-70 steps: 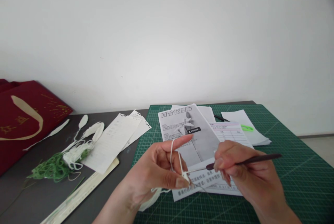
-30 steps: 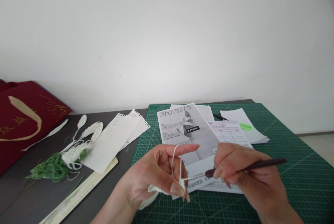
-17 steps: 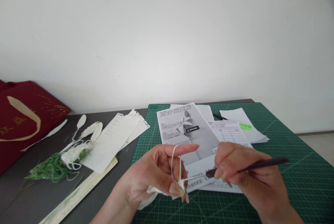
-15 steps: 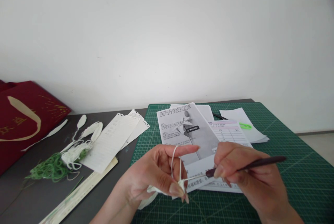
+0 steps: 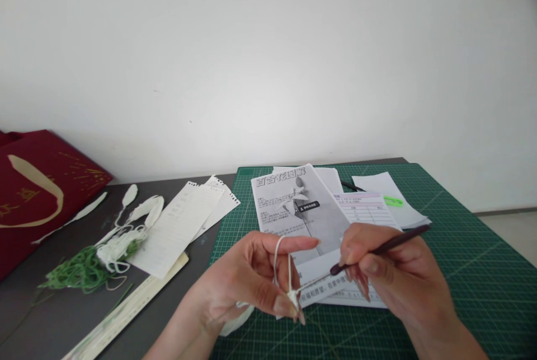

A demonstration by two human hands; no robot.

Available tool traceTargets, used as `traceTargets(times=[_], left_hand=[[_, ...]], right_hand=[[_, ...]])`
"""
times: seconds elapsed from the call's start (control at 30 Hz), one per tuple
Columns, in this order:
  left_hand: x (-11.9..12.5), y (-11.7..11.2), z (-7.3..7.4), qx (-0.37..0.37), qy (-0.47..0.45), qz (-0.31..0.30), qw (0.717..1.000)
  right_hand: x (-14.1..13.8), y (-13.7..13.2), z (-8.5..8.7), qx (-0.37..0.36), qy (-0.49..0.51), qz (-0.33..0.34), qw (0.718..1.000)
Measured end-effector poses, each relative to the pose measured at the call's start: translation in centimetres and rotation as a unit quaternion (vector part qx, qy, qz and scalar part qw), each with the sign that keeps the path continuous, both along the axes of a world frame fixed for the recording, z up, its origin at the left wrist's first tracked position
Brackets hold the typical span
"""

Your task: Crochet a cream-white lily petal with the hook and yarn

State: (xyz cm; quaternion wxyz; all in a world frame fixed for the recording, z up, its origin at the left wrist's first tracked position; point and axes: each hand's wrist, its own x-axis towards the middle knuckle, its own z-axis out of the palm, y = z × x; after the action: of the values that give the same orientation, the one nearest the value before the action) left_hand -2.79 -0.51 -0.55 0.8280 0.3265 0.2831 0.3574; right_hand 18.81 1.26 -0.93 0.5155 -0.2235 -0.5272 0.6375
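My left hand (image 5: 251, 279) pinches a small white crochet piece (image 5: 293, 296) between thumb and middle finger. White yarn (image 5: 277, 256) loops over its outstretched index finger. My right hand (image 5: 390, 273) grips a dark crochet hook (image 5: 380, 248), whose thin metal tip points left to the crochet piece. Both hands hover over the green cutting mat (image 5: 461, 270), just in front of a printed instruction sheet (image 5: 289, 203).
Further papers (image 5: 377, 203) and a green clip (image 5: 393, 201) lie on the mat behind my hands. To the left on the dark table are notepad sheets (image 5: 180, 225), a tangle of green and white yarn (image 5: 92, 262), white petals (image 5: 142, 209), a ruler (image 5: 130, 307) and a red bag (image 5: 29, 192).
My right hand has tilted the hook so its rear end rises and swings inward to the left. The tip stays at the crochet piece. My left hand keeps its pinch and has barely moved.
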Motion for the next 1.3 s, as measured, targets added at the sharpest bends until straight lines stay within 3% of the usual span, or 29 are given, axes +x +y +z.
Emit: traceTargets(times=[0.17,0.27,0.4,0.6,0.83,1.0,1.1,1.3], left_hand=[[0.3,-0.4,0.6,0.049,0.067,0.069,0.994],[0.7,-0.4,0.8,0.104,0.107,0.115,0.982],[0.9,-0.3,1.0,0.125,0.131,0.168,0.969],[1.3,-0.6,1.5,0.073,0.148,0.208,0.964],[1.6,-0.5,1.1,0.049,0.135,0.219,0.965],[1.2,-0.5,1.2,0.036,0.126,0.206,0.970],[0.8,-0.3,1.4,0.033,0.102,0.175,0.979],[1.1,-0.3,1.5,0.068,0.086,0.177,0.978]], right_hand=[[-1.1,0.6,-0.2,-0.153,0.039,0.039,0.987],[-2.3,0.7,-0.5,-0.199,0.067,0.044,0.977],[-3.3,0.1,-0.9,-0.171,0.058,-0.019,0.983],[-3.6,-0.3,-1.6,-0.068,-0.005,-0.101,0.993],[-4.4,0.2,-2.0,-0.159,0.041,-0.062,0.985],[-4.8,0.6,-2.2,-0.178,0.090,-0.017,0.980],[-4.8,0.8,-2.2,-0.199,0.123,-0.009,0.972],[-4.6,0.5,-1.8,-0.206,0.113,-0.014,0.972]])
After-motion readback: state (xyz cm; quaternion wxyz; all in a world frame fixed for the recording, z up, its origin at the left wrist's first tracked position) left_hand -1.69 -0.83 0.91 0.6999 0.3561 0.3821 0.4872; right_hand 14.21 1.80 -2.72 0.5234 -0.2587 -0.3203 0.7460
